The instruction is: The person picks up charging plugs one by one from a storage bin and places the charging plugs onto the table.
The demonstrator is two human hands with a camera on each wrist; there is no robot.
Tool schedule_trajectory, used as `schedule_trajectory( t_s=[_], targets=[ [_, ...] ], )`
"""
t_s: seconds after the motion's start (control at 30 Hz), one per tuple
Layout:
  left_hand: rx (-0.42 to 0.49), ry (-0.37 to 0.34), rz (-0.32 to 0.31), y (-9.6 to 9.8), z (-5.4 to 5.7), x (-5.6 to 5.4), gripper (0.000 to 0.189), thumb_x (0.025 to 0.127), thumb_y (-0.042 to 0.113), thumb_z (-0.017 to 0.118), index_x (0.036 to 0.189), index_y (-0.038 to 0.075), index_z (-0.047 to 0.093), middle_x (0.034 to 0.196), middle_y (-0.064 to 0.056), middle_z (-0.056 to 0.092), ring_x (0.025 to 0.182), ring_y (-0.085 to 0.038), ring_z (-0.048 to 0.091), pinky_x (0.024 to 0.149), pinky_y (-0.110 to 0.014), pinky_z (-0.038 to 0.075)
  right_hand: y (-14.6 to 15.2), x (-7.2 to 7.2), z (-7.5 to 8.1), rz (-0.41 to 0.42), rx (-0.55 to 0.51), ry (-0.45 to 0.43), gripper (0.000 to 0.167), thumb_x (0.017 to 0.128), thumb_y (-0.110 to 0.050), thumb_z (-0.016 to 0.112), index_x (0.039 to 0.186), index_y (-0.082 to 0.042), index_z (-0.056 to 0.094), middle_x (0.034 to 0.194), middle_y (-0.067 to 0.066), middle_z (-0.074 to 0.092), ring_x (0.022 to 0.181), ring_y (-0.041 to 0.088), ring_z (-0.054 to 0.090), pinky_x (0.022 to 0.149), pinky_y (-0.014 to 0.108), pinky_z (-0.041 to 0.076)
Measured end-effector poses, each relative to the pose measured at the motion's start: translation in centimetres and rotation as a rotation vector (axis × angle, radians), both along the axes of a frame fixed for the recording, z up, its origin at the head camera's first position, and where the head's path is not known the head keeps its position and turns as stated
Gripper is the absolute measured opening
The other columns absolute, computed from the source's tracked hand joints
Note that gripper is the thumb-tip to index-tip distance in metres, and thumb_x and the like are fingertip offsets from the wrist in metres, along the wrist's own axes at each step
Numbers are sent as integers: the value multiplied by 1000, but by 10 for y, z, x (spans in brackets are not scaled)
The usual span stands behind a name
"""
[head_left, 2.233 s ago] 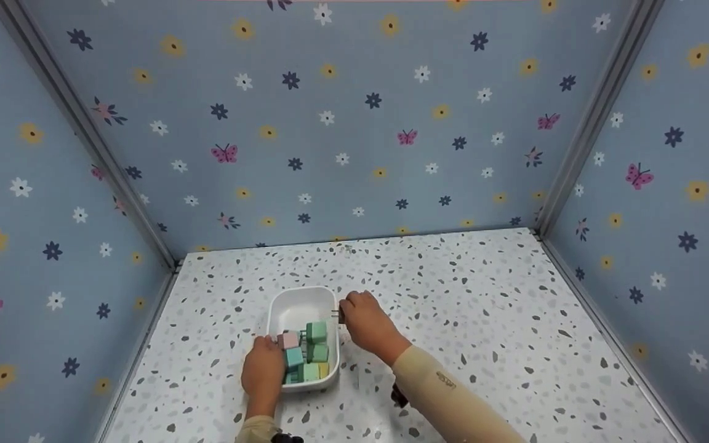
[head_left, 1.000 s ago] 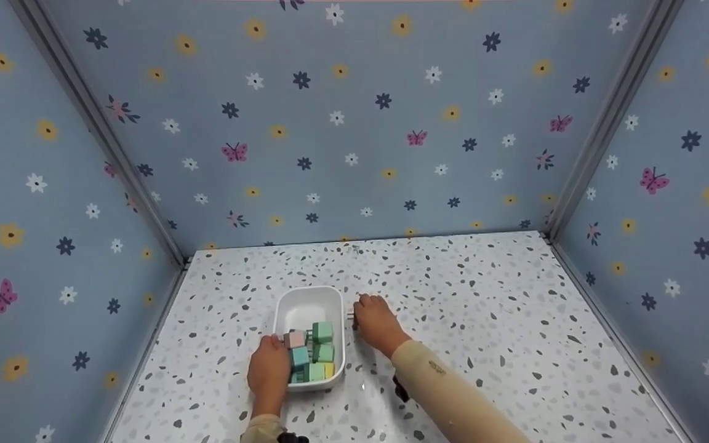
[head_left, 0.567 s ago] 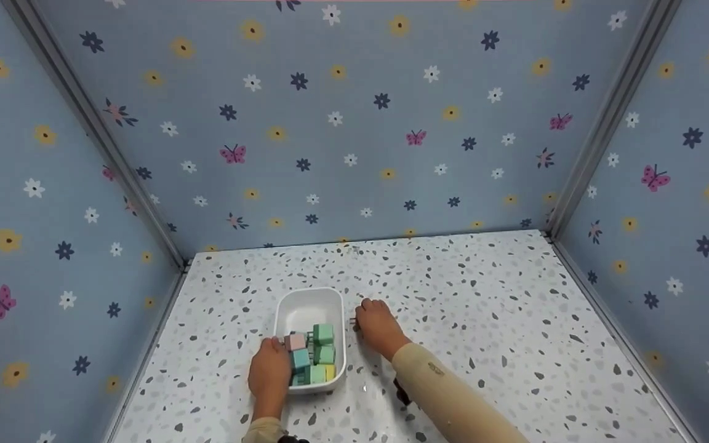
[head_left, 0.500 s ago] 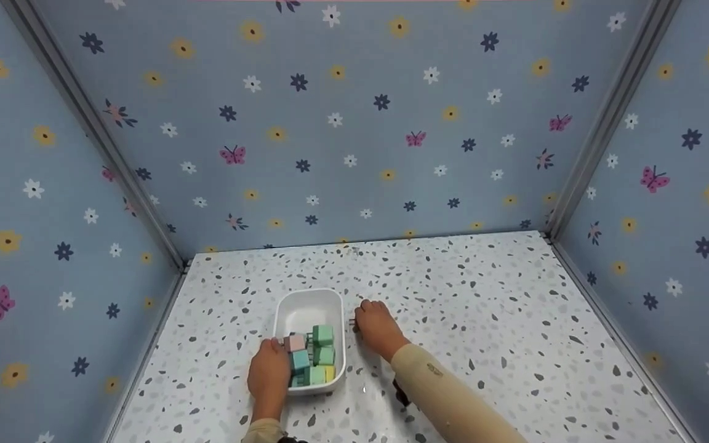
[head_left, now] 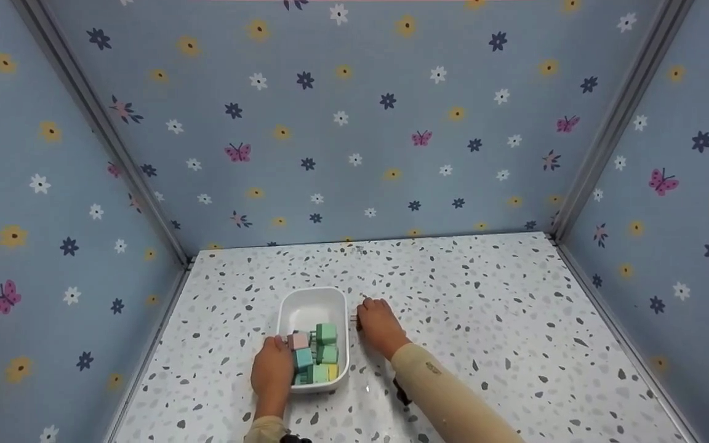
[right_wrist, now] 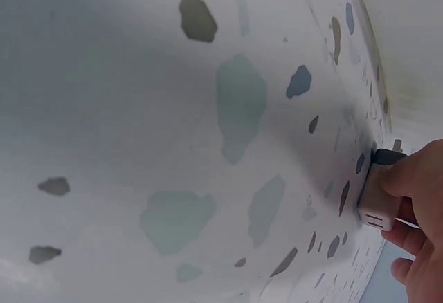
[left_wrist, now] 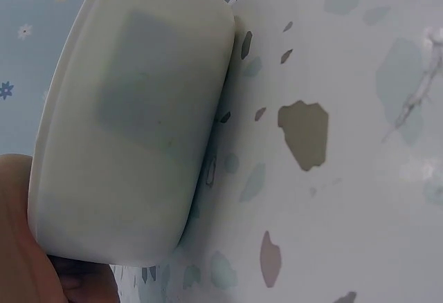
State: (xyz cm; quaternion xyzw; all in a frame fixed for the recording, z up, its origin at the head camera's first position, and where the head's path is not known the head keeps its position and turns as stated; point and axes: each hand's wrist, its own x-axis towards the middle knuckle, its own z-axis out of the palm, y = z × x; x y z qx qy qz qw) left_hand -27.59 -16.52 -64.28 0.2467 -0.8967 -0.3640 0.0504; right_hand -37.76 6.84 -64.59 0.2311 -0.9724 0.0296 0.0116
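Note:
My left hand [head_left: 272,369] grips the left side of a white plastic tub [head_left: 312,309], thumb near the rim; in the left wrist view the fingers curl round the tub's end [left_wrist: 124,178]. Inside, several pastel charger plugs lie bunched in the near half: a pink plug [head_left: 298,341], a teal plug [head_left: 303,358], green plugs [head_left: 327,334] and a yellow one [head_left: 333,372]. Right of the tub, my right hand [head_left: 381,326] pinches a pale pink charger plug [right_wrist: 377,196] with a dark end, close over the table. Its prongs [head_left: 354,318] point left toward the tub wall.
The tub stands on a white speckled table [head_left: 453,295]. Blue panels printed with flowers and butterflies, a back wall [head_left: 354,135] and two side walls, enclose the table, joined by grey corner rails [head_left: 607,117].
Since the oldest frame my right hand has drawn the charger plug slightly right, away from the tub's rim. The left hand keeps its grip. The head view has shifted a little.

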Motion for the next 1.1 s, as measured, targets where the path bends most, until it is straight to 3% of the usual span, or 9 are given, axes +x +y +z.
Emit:
schedule_trajectory(
  t_s=[0.27,0.43,0.63,0.83,1.1],
  targets=[
    [-2,21,-5,0,1,1,47,112,36,32,122,1,62,118,-25,70,107,-47,67,80,-56,49,3,-2,-4,14,-35,66,12,97,-12,67,110,-12,67,116,5,64,111,23,62,112,42,41],
    [-19,45,2,-1,4,1,46,111,35,33,120,0,63,114,-26,71,104,-47,68,77,-57,50,1,2,3,35,-52,120,25,102,-16,62,126,-6,66,123,9,64,119,26,61,114,44,40],
    [0,50,-6,-1,6,0,46,111,36,33,119,1,63,113,-26,71,102,-46,68,77,-56,49,-10,3,27,40,-104,97,37,103,-17,62,139,-7,60,136,8,61,131,24,56,119,41,34],
    [-5,42,8,-2,4,1,45,111,35,34,118,2,63,113,-26,71,101,-47,68,77,-57,49,-31,14,47,134,-156,46,42,103,-22,62,144,-11,56,140,4,57,134,20,53,117,37,37],
    [-1,30,4,-2,0,2,47,111,36,33,122,1,63,116,-27,70,103,-47,67,78,-57,49,-54,32,44,230,-78,58,41,102,-26,62,141,-11,59,133,4,62,123,18,60,109,33,45]
  ],
)
